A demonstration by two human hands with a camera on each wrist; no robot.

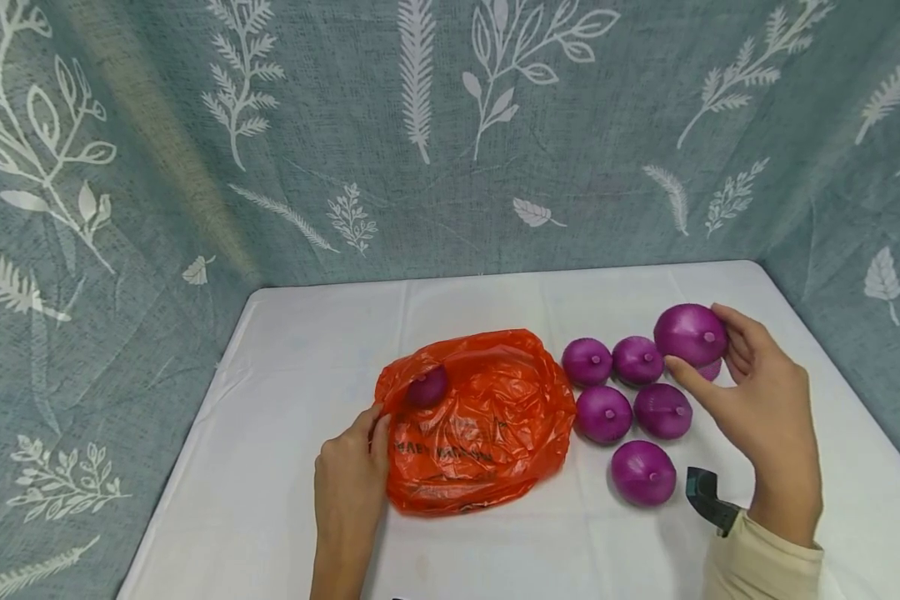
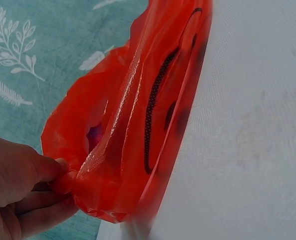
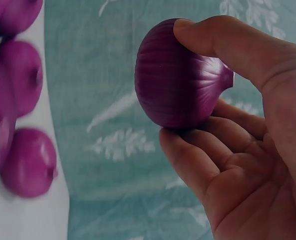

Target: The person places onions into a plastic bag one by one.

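A purple onion (image 1: 688, 334) is held up off the table by my right hand (image 1: 768, 400), pinched between thumb and fingers. The right wrist view shows that onion (image 3: 172, 75) with its pale stem end toward the palm. My left hand (image 1: 352, 467) grips the near left rim of an orange-red plastic bag (image 1: 487, 417). In the left wrist view, thumb and fingers pinch the bag's edge (image 2: 83, 180). One purple onion (image 1: 427, 387) lies inside the bag's open mouth. Several more onions (image 1: 603, 414) sit on the table between the bag and my right hand.
The table (image 1: 285, 367) has a white cover. Leaf-patterned blue-green cloth (image 1: 450, 208) hangs behind it and at both sides. A dark curved piece (image 1: 708, 496) is attached at my right wrist, by the beige sleeve (image 1: 765, 562).
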